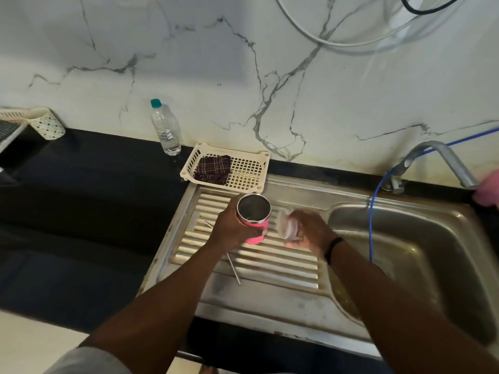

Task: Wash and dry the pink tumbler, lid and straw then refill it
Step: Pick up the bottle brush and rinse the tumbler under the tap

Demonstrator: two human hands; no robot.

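Over the drainboard (270, 263), the left hand (229, 228) wraps the stiff, likely wet-slick pink tumbler (253, 220) mid-body; the right hand (310, 230) grips the blurred light lid (290, 225).

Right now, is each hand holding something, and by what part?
Left hand grips the pink tumbler around its side. Right hand holds the blurred clear lid; where exactly cannot be told.

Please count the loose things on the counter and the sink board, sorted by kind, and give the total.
Tumbler parts: 3, the pink tumbler, lid, straw
Baskets: 2, the cream basket and the patterned holder
Bottles: 1, the water bottle
Cloths: 1, the checked cloth
Total: 7
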